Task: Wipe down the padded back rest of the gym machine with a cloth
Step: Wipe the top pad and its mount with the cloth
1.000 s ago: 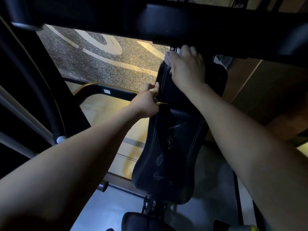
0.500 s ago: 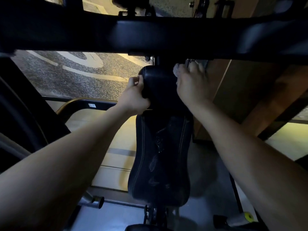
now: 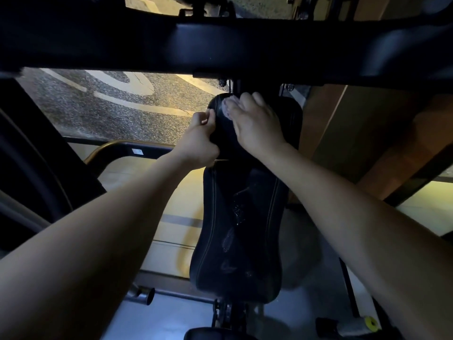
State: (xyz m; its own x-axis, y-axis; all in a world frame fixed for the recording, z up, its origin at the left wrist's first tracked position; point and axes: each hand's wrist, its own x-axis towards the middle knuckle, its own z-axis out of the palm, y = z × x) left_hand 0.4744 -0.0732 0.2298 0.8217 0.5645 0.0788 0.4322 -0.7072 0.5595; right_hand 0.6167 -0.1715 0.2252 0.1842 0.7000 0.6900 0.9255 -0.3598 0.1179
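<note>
The black padded back rest [image 3: 240, 231] stands upright in the middle of the view, with wet smears down its face. Its rounded head section [image 3: 291, 119] sits just under the machine's crossbar. My right hand [image 3: 255, 123] lies flat on the top left of that head section, pressing a pale cloth [image 3: 225, 109] that peeks out at the fingertips. My left hand [image 3: 199, 141] grips the left edge of the pad just below, fingers curled around it.
A thick black crossbar [image 3: 220, 45] of the machine spans the top of the view, close above my hands. A dark frame upright [image 3: 36, 155] fills the left. A curved black rail [image 3: 137, 149] runs behind the pad. The seat [image 3: 208, 333] and a yellow-tipped handle [image 3: 367, 323] sit below.
My right hand with the cloth has slid leftwards across the top of the head pad. My left hand has shifted down slightly along the left edge. The view has steadied.
</note>
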